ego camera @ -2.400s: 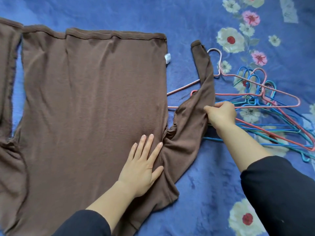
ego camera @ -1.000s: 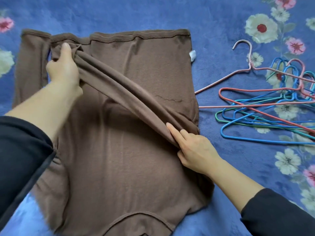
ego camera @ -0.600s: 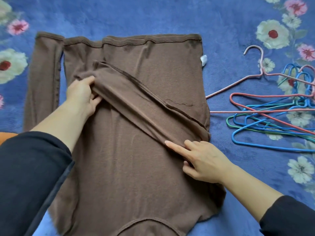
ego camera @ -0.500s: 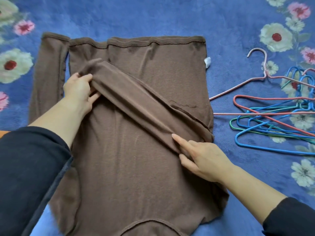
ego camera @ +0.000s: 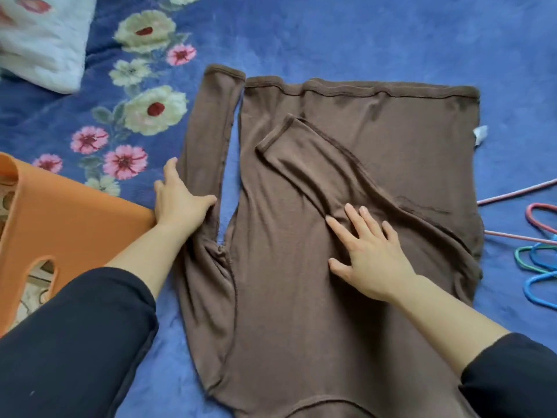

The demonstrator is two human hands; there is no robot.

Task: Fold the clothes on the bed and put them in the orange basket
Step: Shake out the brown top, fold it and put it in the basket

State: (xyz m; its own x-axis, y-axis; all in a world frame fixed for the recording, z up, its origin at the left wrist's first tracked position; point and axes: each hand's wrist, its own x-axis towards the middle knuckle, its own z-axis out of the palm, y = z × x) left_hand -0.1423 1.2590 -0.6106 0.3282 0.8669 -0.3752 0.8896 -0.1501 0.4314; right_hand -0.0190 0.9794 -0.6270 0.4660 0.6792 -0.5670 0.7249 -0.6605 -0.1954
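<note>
Brown top (ego camera: 286, 312): lay flat, one sleeve (ego camera: 316, 167) folded across.
Left hand (ego camera: 180, 206): uncurled, touched other sleeve (ego camera: 208, 131).
Right hand (ego camera: 372, 260): spread flat, pressed top.

One brown shirt (ego camera: 301, 282). One orange basket (ego camera: 60, 212). Two hands: left hand (ego camera: 180, 203), right hand (ego camera: 370, 260). One white cloth (ego camera: 42, 40). Several hangers (ego camera: 536, 260), cut off, count unclear.

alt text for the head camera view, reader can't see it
A brown long-sleeved top lies flat on a blue flowered blanket, one sleeve folded across its body under the flat right hand. The left hand touches the other sleeve, near an orange basket; coloured hangers lie at right.
</note>
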